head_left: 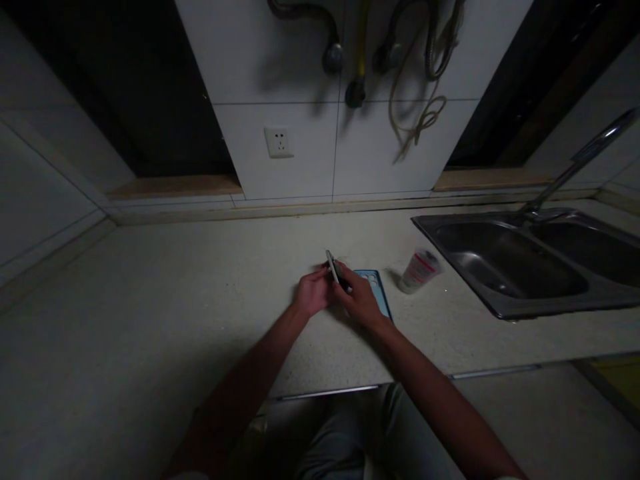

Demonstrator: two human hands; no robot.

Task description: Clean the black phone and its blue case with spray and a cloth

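Note:
A slim phone (pixel 332 265) with a pale edge and a dark face is tilted up on its side between my hands, over the counter. My left hand (pixel 313 295) closes round its left side. From the right, my right hand (pixel 364 301) grips the phone's lower part, with the fingers partly hidden behind it. Under and beside my right hand lies a light blue phone case (pixel 380 293) with a dark rim and round camera holes, partly covered by the hand and wrist.
A clear plastic cup (pixel 420 270) with a red and white print stands right of the case. Farther right is a steel double sink (pixel 500 310) with a tap (pixel 580 163). Behind the pale counter (pixel 165 287), a socket (pixel 279 143) and pipes are on the tiled wall.

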